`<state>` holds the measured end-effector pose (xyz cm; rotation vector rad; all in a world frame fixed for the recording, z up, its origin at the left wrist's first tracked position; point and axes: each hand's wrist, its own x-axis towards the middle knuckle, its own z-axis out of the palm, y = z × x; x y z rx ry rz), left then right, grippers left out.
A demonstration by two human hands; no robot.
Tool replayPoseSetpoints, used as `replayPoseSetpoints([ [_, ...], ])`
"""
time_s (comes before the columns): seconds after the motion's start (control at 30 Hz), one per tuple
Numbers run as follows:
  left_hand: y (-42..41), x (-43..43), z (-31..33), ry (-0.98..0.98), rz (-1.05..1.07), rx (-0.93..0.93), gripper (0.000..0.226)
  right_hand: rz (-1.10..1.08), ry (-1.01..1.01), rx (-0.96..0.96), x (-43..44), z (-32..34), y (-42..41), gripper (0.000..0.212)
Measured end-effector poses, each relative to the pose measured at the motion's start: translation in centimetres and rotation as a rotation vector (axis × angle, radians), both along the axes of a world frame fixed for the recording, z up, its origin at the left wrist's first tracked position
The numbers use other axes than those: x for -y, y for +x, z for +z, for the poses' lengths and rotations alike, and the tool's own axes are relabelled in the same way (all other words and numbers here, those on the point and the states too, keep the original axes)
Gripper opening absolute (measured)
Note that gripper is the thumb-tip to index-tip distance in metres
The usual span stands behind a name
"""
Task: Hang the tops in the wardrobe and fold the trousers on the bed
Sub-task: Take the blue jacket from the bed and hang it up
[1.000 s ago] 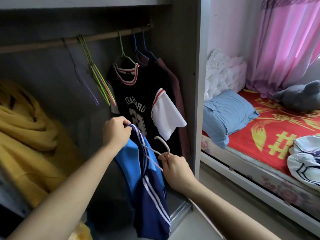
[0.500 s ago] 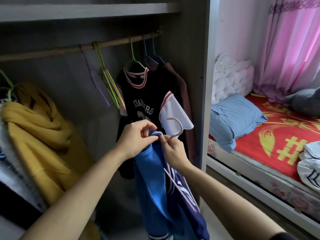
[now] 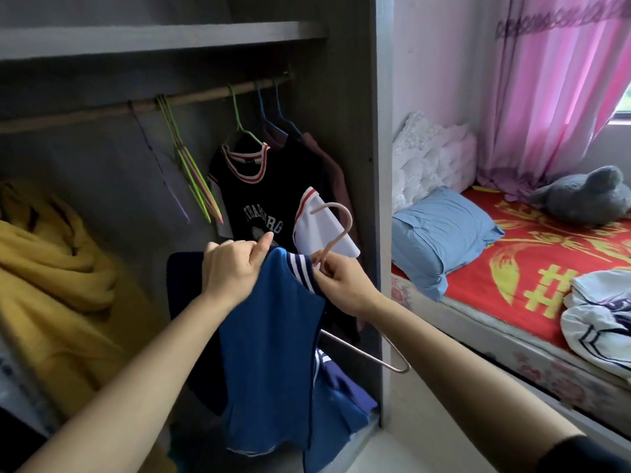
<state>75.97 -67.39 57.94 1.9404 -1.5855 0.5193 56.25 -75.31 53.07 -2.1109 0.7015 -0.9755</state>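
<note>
- Grey wardrobe (image 3: 351, 97) fills the left half; wooden rail (image 3: 143, 105) inside carries a black jersey (image 3: 259, 186) on a green hanger, a maroon top behind it, and a few bare hangers to the left.
- Red bed (image 3: 546, 268) on the right; a white garment with dark stripes (image 3: 601, 322) lies at its near edge, untouched. Can't tell if it's trousers.
- Blue top (image 3: 273, 336) hangs between the two hands in front of the jersey, below the rail. Versus a second ago: hands have come up and together, the hanger hook now pokes out of the neck, and the far hanger corner sticks out low right, so the hanger is through the top.
- Meaning, as a judgement: dressing the hanger is nearly done; shoulders need settling, then lift the hook onto the rail in the gap left of the green hanger.
- Pink hanger (image 3: 336, 230): hook upright, free, well below the rail.
- Left hand (image 3: 235, 268): fingers curled closed, thumb out, gripping the top's shoulder fabric near the collar.
- Right hand (image 3: 341, 281): fingertips pinched on the hanger neck and the striped collar edge together.
</note>
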Motion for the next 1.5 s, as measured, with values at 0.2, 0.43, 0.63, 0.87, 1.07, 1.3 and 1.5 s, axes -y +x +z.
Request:
replayPoseSetpoints([
  [0.2, 0.6, 0.8, -1.3, 0.117, 0.062, 0.03, 0.076, -0.296, -0.19, -0.152, 1.6, -4.0, -2.2, 0.04],
  [0.43, 2.4, 0.5, -0.1, 0.016, 0.151, -0.055, 0.046, -0.486, -0.193, -0.161, 1.1, -9.5, -3.5, 0.029],
  [0.63, 3.1, -0.1, 0.8, -0.118, 0.187, -0.062, 0.043, -0.411, -0.153, -0.143, 0.9, -11.9, -2.5, 0.02],
  [0.87, 3.9, -0.3, 2.0, -0.251, 0.217, -0.148, 0.044, -0.361, -0.223, 0.008, 0.4, -13.0, -0.4, 0.018],
  [1.07, 3.8, 0.6, 2.6, -0.375, 0.252, -0.44, 0.031, -0.263, -0.287, -0.096, -0.2, -14.4, -0.3, 0.012],
  [1.3, 1.7, 1.7, 3.7, -0.402, 0.216, -0.399, 0.024, -0.236, -0.126, -0.387, -1.5, -15.1, 3.3, 0.057],
  [1.5, -0.7, 1.9, 5.2, -0.385, 0.174, -0.291, 0.017, -0.454, 0.244, -0.4, -2.7, -14.6, 8.8, 0.057],
])
